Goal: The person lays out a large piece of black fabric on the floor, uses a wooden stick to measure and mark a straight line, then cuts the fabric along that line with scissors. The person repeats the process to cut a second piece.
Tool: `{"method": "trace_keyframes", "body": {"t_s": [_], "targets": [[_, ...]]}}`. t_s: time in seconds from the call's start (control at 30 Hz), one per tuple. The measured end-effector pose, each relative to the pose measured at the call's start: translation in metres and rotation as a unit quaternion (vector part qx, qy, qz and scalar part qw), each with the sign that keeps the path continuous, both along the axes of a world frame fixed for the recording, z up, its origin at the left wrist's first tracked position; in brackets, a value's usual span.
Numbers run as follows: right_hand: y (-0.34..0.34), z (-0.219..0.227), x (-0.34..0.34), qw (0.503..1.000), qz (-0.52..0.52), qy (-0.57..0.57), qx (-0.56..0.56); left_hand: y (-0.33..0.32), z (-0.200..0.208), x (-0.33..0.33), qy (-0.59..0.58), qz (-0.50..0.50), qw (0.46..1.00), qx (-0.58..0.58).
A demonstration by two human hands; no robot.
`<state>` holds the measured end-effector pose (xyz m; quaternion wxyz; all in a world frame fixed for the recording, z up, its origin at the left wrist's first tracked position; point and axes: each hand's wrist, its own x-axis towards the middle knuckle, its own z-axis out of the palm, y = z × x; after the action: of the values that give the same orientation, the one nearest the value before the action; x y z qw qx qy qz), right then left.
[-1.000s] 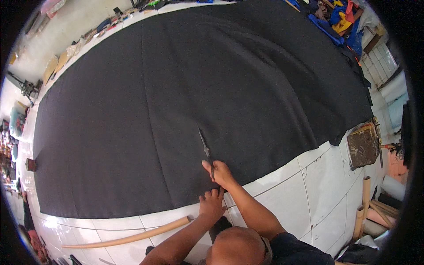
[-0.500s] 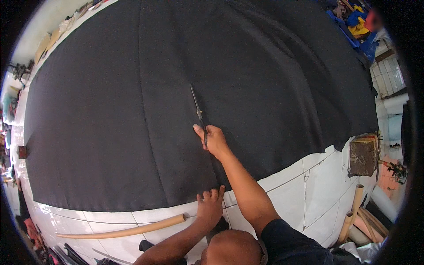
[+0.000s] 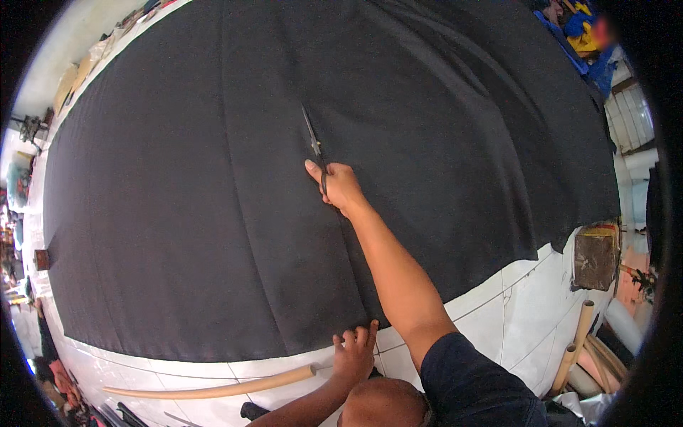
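A wide sheet of black cloth (image 3: 163,199) lies spread over white tiles. Well out over its middle, my right hand (image 3: 338,186) grips a pair of scissors (image 3: 313,139). The slim blades point away from me and look almost closed, with the thumb standing out at the left of the handles. Behind the hand, a dark line in the cloth runs back to the near edge; whether it is a cut or a crease is hard to tell. My left hand (image 3: 353,356) rests at that edge, fingers apart and fingertips on the cloth.
A long tan cardboard tube (image 3: 213,390) lies on the tiles along the near edge. A worn block (image 3: 596,260) stands by the cloth's right corner, a small brown block (image 3: 42,260) at its left edge. Upright tubes (image 3: 583,320) lean at lower right; colourful fabrics (image 3: 580,32) are heaped at far right.
My right hand and the scissors have moved farther from me over the cloth. The left hand stays at the near edge. The whole view has shifted slightly.
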<state>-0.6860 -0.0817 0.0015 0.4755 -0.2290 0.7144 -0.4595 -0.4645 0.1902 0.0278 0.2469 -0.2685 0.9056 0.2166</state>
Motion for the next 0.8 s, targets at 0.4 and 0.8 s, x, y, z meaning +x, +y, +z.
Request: {"method": "trace_keyframes", "body": {"t_s": [0.4, 0.8], "targets": [[-0.104, 0.006, -0.037, 1.000, 0.003, 0.007, 0.012, 0.003, -0.008, -0.003, -0.065, -0.035, 0.996, 0.045], [-0.096, -0.014, -0.042, 1.000, -0.005, -0.013, -0.024, -0.200, 0.027, -0.074, 0.236, 0.243, 0.940, -0.029]]}}
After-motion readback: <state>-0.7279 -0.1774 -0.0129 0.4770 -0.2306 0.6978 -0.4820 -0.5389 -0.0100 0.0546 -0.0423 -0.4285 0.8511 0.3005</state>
